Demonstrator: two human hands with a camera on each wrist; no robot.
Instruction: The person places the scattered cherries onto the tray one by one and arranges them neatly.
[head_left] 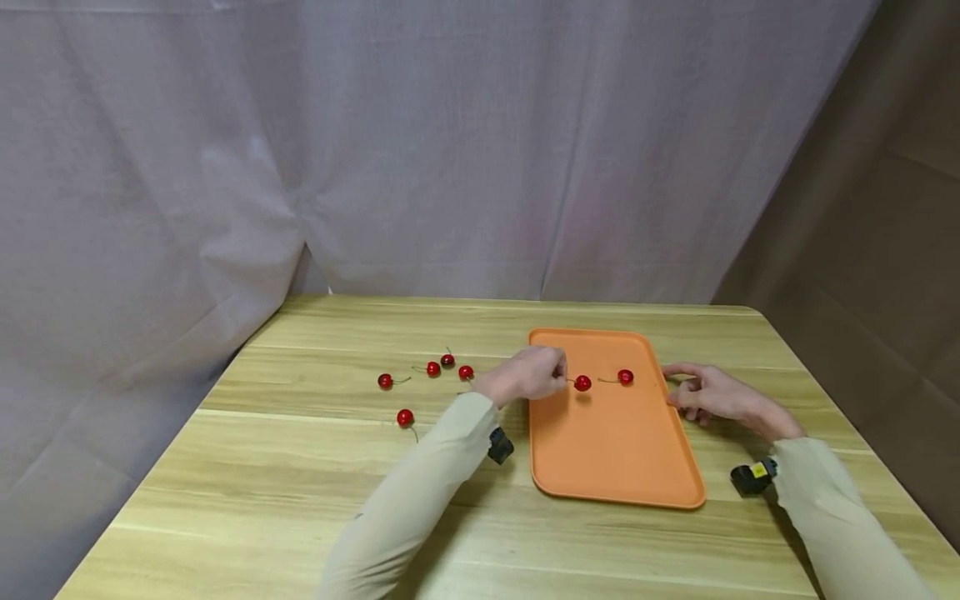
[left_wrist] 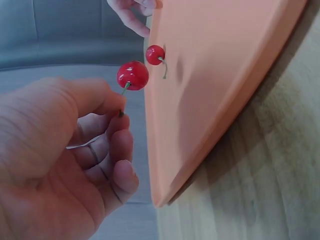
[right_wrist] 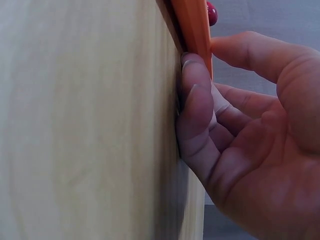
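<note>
My left hand [head_left: 558,379] pinches the thin stem of a red cherry [head_left: 582,383] between thumb and forefinger, just above the left part of an orange tray [head_left: 615,454]. The left wrist view shows that cherry [left_wrist: 132,75] hanging off the pinched stem at my left hand [left_wrist: 121,111]. A second cherry [head_left: 626,377] lies on the tray a little further right, and the left wrist view also shows this second cherry [left_wrist: 155,54]. My right hand [head_left: 681,388] holds the tray's right rim [right_wrist: 197,30], fingers [right_wrist: 192,95] curled against its edge and thumb on top.
Several loose cherries lie on the wooden table [head_left: 300,492] left of the tray, one cherry [head_left: 405,417] nearer to me than the others. A grey curtain [head_left: 420,150] hangs behind the table's far edge. A black wrist camera [head_left: 753,477] sits by my right sleeve.
</note>
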